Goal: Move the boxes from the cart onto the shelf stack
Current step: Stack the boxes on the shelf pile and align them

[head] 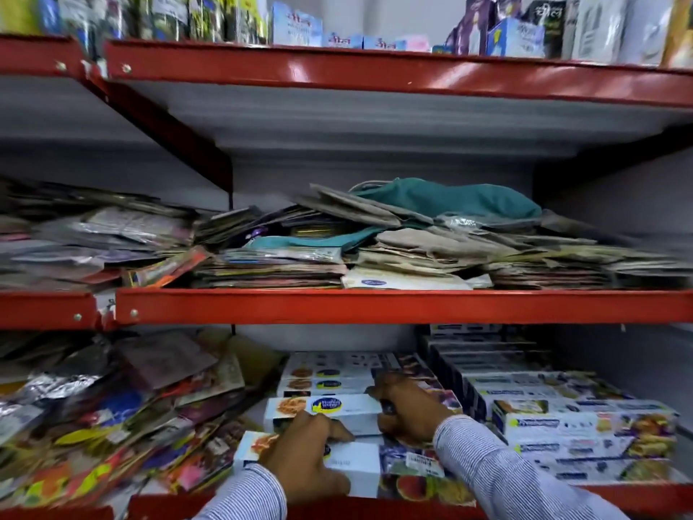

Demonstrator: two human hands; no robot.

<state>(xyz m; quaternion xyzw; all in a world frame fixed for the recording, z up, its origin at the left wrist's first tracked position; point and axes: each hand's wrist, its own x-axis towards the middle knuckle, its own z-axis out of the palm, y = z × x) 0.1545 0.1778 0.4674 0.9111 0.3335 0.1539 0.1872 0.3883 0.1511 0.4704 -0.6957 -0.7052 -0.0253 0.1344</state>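
On the lowest shelf (pixel 375 506) lie long white boxes with food pictures and a blue-yellow logo. My left hand (pixel 305 457) rests flat on the nearest white box (pixel 356 469), fingers reaching the box behind it. My right hand (pixel 407 407) grips the right end of that second white box (pixel 337 410), which sits on the row. More of the same boxes (pixel 330 373) are stacked further back. No cart is in view.
Rows of blue-and-white boxes (pixel 562 422) fill the shelf's right side. Loose colourful packets (pixel 112 418) pile on the left. The middle shelf (pixel 375 305) carries flat packets, paper bags and a teal cloth (pixel 450 198). Cartons stand on the top shelf (pixel 375 69).
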